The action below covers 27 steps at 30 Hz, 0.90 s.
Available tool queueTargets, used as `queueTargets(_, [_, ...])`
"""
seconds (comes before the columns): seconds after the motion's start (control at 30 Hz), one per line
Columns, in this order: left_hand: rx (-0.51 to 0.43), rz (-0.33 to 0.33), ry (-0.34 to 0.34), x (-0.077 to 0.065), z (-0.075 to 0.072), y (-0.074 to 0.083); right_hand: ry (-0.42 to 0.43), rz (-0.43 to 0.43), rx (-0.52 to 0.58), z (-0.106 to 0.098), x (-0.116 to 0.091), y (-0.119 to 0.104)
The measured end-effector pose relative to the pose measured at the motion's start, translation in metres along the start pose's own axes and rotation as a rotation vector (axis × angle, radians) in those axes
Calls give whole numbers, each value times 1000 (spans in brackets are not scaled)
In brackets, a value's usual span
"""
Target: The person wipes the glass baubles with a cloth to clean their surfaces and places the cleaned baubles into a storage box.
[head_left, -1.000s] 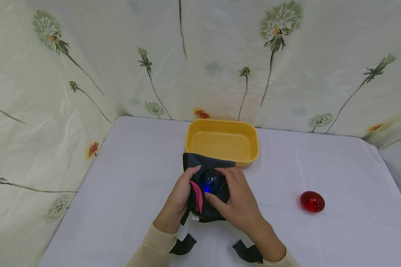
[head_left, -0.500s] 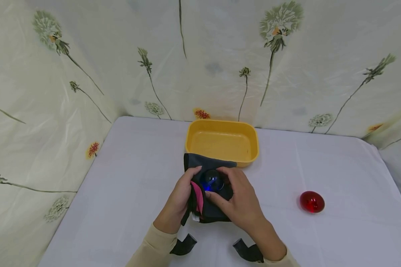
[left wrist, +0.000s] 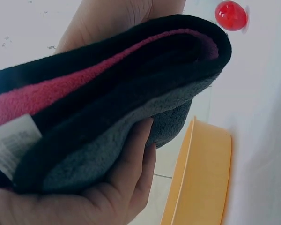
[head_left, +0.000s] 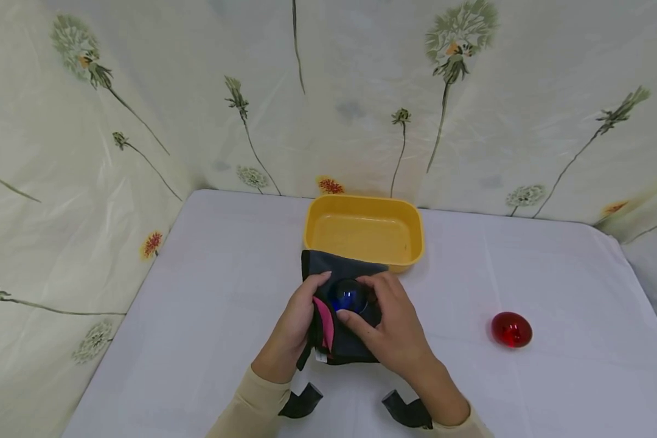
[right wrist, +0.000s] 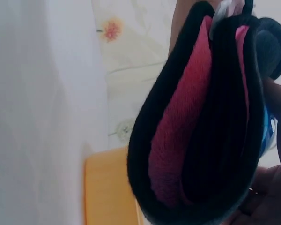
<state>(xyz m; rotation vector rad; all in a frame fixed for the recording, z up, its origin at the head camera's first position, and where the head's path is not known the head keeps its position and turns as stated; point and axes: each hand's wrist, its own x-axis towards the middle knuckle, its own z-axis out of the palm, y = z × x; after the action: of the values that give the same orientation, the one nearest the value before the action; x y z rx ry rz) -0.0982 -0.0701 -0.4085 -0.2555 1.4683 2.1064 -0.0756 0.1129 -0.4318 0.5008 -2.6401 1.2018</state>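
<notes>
The left hand (head_left: pixel 291 319) grips dark cloth (head_left: pixel 353 347) (most fingers (left wrist: pixel 131 159) hidden from above), the right hand (head_left: pixel 395 325) a partly covered blue ball (head_left: pixel 347 293)

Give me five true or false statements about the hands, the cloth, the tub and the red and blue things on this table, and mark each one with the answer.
1. The right hand holds the blue object against the dark cloth. True.
2. The red object lies in the yellow tub. False: it lies on the table, apart from the tub.
3. The left hand rests flat on the table. False: it grips the dark cloth.
4. A white tag shows at the edge of the dark cloth. True.
5. The cloth's inner side is green. False: it is pink.
</notes>
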Motion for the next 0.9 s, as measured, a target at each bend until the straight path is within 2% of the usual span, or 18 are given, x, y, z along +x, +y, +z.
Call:
queueTargets(0.23, [-9,-5,17,-1,-1,1,-51,-17,-22,1,1,-4])
queueTargets(0.6, [-28,43,-31,-1,-2,1,57,-113,-4,3,0,0])
queueTargets(0.9, [-28,17,-44,-1,-3,1,89,-150,6,1,1,1])
